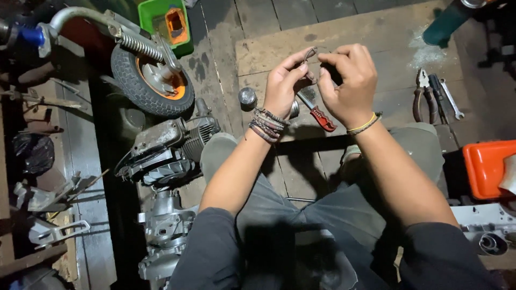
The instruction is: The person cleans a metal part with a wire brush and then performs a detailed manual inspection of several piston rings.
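Small curved metal ring or clip (309,53), thin and dark, held up in the air between both hands, above the wooden board (376,32) that lies on the plank floor. Exact kind too small to tell.

Left hand (282,86): thumb and forefinger pinched together on the near end of the ring. Right hand (349,83): fingers curled in, tips closed on the other side of the same piece. Both hands clamped on it, knuckles nearly touching.

Risk, as I judge it: the piece is thin and looks springy; if one pinch slips it could flick away and land in the gaps between planks or in the dark clutter toward the left edge of the floor. The light is poor, so finding it again would be hard.

Directly below the hands on the board: a red-handled knife (320,114), blade pointing up toward the fingers; a hand dropping straight down meets it. Small round metal cap (247,98) just left of the left wrist.

Toward the board's right edge: pliers (422,95) and a spanner (450,99), well apart from the hands. Orange tray (486,166) at the right edge of view.

Left side crowded: engine block (169,147) just beside the left knee, small wheel (150,80) behind it.

Open room: the bare board beyond the hands, toward its far edge.
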